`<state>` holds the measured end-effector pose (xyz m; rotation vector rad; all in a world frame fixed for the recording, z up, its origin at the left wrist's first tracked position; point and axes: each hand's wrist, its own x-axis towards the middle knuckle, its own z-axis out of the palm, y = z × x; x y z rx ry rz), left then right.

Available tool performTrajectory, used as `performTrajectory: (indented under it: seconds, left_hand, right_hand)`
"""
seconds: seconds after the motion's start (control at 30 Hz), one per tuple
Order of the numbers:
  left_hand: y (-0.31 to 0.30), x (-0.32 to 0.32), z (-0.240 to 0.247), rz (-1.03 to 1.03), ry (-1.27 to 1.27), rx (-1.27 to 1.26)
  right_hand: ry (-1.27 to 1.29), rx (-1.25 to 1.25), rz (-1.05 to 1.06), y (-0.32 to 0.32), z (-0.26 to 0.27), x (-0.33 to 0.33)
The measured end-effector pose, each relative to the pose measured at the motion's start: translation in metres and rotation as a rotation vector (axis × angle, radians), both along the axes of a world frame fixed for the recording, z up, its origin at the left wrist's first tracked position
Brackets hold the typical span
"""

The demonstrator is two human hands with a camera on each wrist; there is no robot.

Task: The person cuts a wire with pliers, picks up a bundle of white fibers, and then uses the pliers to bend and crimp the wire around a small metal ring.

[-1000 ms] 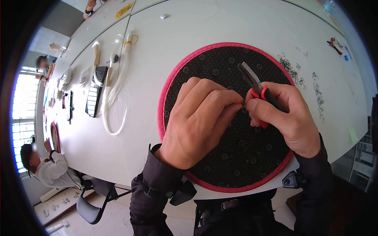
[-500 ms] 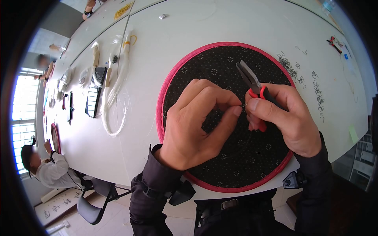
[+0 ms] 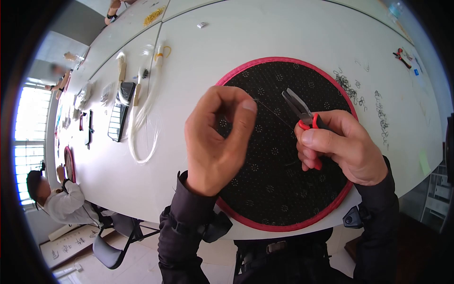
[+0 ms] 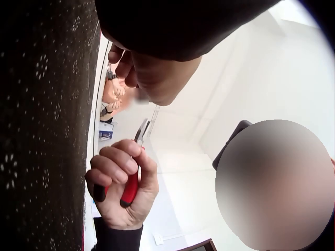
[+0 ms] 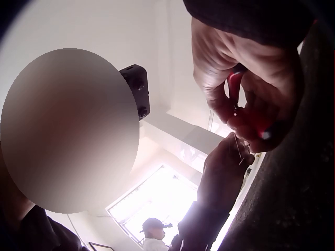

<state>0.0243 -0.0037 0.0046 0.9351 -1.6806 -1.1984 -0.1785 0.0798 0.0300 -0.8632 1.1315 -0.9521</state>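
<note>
My right hand [image 3: 338,146] grips pliers [image 3: 298,105] with red-and-black handles, their grey jaws pointing up and away over a round dark mat [image 3: 279,189]. The left wrist view also shows the pliers' red handle [image 4: 131,188] across the curled fingers. A thin line [image 3: 274,113] stretches from the right fingertips to my left hand [image 3: 215,142]. Thumb and index of the left hand pinch its other end, above the mat's left part. In the right wrist view the line [image 5: 237,146] runs between both hands. Whatever sits at its end in the right fingertips is hidden.
Small dark hook-shaped pieces [image 3: 347,87] lie in heaps right of the mat. Another pair of pliers [image 3: 402,57] lies at the far right. Bundles of pale strands [image 3: 137,137] and a phone-like black object [image 3: 118,120] lie left. A person [image 3: 59,199] sits at the far left.
My left hand has drawn away from the right hand, left and slightly upward, stretching the thin line between them. The right hand keeps its hold on the pliers, nearly in place.
</note>
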Motion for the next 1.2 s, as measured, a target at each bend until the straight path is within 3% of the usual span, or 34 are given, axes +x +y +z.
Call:
performTrajectory:
  seconds: [0.33,0.5,0.57,0.7,0.83,1.0,1.1,1.17,1.2]
  left_hand:
    - [-0.048,0.045,0.000,0.640,0.409,-0.107]
    - [-0.061,0.074,0.011,0.727,0.477,-0.164]
    - [-0.062,0.085,0.022,0.750,0.507,-0.180]
    - [-0.047,0.093,0.055,0.581,0.314,-0.223]
    - [-0.027,0.087,0.072,0.548,0.103,-0.288]
    - [0.005,0.060,0.081,0.411,0.056,-0.262]
    - [0.026,0.033,0.076,0.286,-0.008,-0.260]
    - [0.042,0.017,0.072,0.236,-0.101,-0.273]
    - [0.046,0.011,0.067,0.174,-0.121,-0.339]
  right_hand:
    - [0.246,-0.041,0.034,-0.003,0.005,-0.011]
    - [0.488,-0.079,0.090,-0.001,0.011,-0.012]
    - [0.646,-0.184,0.008,0.001,0.004,-0.011]
    - [0.866,-0.215,-0.113,0.012,0.018,0.007]
    - [1.231,-0.601,-0.110,0.024,-0.016,0.013]
    - [1.360,-0.752,-0.075,0.036,-0.032,0.025]
    - [1.311,-0.841,-0.140,0.038,-0.019,0.026]
    - [1.069,-0.871,-0.184,0.040,-0.012,0.028]
    - [0.800,-0.759,-0.150,0.042,-0.006,0.030]
